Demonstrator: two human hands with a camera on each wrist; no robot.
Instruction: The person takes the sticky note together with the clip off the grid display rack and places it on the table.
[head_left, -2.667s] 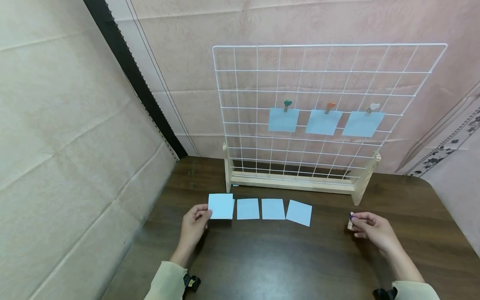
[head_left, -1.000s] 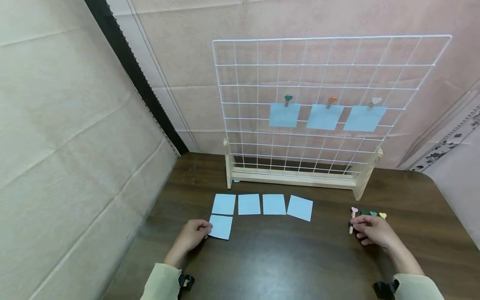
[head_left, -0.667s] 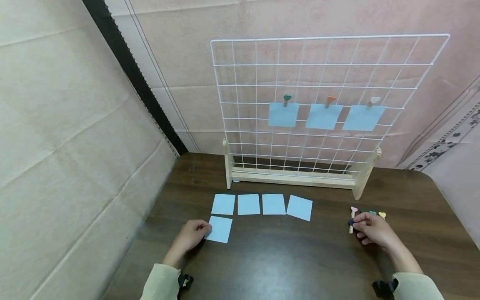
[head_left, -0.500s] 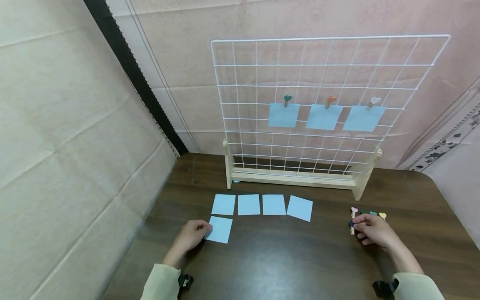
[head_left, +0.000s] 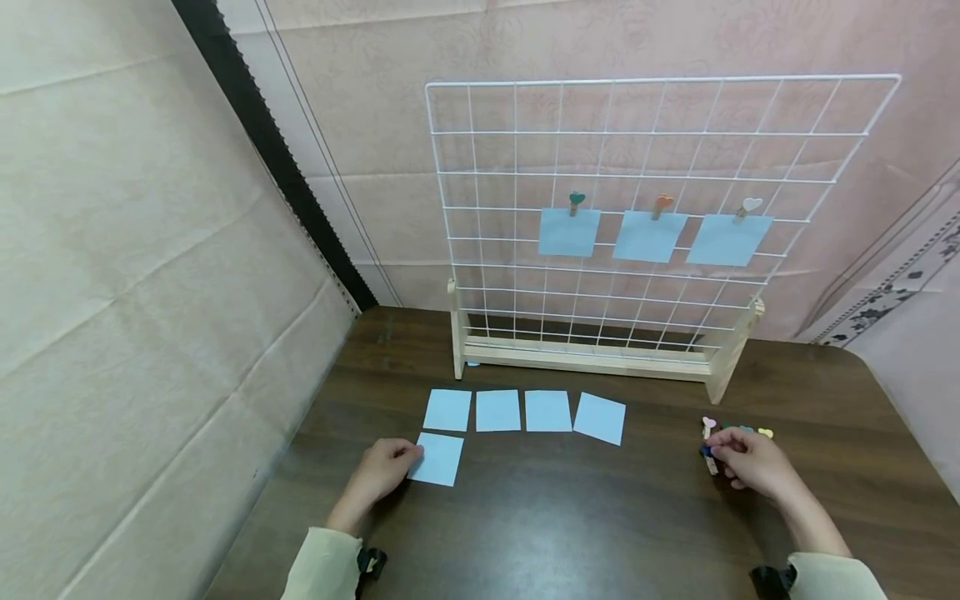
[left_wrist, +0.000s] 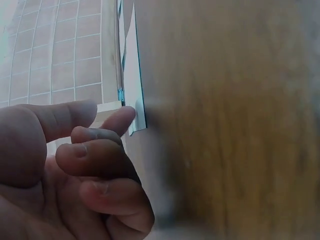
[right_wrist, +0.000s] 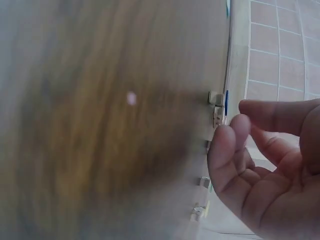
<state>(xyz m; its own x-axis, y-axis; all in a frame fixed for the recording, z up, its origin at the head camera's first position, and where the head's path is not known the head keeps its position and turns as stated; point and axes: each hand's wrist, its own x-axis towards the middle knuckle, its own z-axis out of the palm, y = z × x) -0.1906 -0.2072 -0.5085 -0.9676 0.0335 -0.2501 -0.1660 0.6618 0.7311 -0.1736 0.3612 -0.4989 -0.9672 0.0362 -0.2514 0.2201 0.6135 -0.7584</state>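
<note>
In the head view my left hand (head_left: 386, 468) is at the left edge of a light-blue square card (head_left: 438, 459) lying on the table. The left wrist view shows the index fingertip (left_wrist: 129, 115) against the card (left_wrist: 134, 75), the thumb apart from it and the other fingers curled. My right hand (head_left: 756, 463) is beside a small wooden clothespin with a blue heart (head_left: 708, 459). In the right wrist view that clothespin (right_wrist: 218, 111) lies near the fingertips, with the thumb spaced from it. Pink (head_left: 708, 422) and yellow (head_left: 765, 432) heart clothespins lie nearby; others are partly hidden.
Several blue cards (head_left: 498, 411) form a row on the brown table (head_left: 540, 517). Behind them a white wire grid (head_left: 517, 175) stands on a wooden base (head_left: 592, 354). Three cards (head_left: 570, 233) hang there from green, orange and white heart clothespins.
My left hand has lowered a card from over the row's left end to just in front of it. The blue-heart clothespin, earlier in my right hand, now lies tilted by the fingertips.
</note>
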